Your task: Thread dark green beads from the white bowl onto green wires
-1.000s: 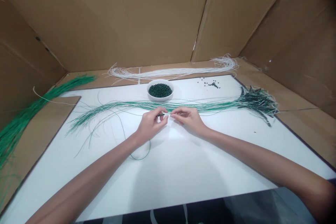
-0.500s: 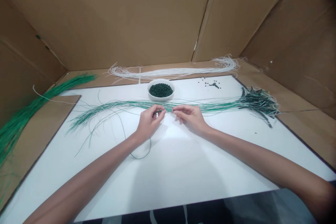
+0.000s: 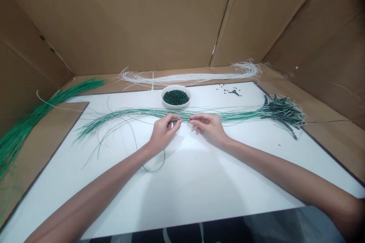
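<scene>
My left hand (image 3: 164, 132) pinches a small dark bead (image 3: 174, 120) between thumb and fingertips. My right hand (image 3: 207, 128) pinches a thin strand (image 3: 184, 119) close by, and the strand runs across to the bead. Both hands hover just in front of a long bundle of thin green strands (image 3: 137, 112) lying across the white board (image 3: 228, 167). At the bundle's right end, a tangle of strands (image 3: 281, 111) carries many dark beads. A loose green wire (image 3: 148, 169) curves beneath my left wrist.
A white bowl (image 3: 176, 98) full of dark green beads stands behind my hands. Several loose beads (image 3: 231, 92) lie at the board's back right. White strands (image 3: 188, 79) lie behind the board, a green bundle (image 3: 42, 108) lies at left, and cardboard walls (image 3: 125, 19) surround everything.
My hands have moved slightly apart and farther back toward the green bundle since the oldest frame. A white length seen between my fingers then no longer shows. The view has shifted slightly.
</scene>
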{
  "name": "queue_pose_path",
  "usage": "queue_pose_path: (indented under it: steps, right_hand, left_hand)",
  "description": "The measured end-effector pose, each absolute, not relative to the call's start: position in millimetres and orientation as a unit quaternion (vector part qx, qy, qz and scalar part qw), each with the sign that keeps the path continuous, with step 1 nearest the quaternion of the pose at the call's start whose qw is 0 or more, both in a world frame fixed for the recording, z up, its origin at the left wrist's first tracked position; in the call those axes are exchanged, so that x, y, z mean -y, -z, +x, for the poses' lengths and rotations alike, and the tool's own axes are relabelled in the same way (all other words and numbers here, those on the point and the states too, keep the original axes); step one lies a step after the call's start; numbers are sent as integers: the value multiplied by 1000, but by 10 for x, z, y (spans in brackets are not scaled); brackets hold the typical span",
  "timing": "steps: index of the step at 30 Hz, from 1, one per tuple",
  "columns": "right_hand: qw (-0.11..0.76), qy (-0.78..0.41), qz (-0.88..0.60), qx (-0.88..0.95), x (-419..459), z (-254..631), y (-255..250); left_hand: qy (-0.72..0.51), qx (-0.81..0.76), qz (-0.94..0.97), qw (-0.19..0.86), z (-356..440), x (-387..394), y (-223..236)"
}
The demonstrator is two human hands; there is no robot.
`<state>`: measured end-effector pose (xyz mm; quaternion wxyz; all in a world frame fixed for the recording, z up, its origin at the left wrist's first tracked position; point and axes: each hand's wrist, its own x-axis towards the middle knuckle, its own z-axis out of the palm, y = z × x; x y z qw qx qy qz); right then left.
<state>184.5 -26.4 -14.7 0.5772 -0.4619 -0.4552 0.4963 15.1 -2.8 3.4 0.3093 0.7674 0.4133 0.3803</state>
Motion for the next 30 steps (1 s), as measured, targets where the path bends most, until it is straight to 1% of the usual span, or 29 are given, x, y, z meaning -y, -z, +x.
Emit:
queue_pose_path:
  steps: [14,23,30]
  right_hand:
    - [550,-501,-469,476,275,1855,117]
    - [533,-458,-465,538,320,1857,121]
    - [531,-448,-470,544,323,1859,130]
  left_hand:
    - [-368,-395,790,290,149,25,-37]
    - [-377,-358,815,257,154,35,-3]
    - [-374,-369,812,254,155,48,-18]
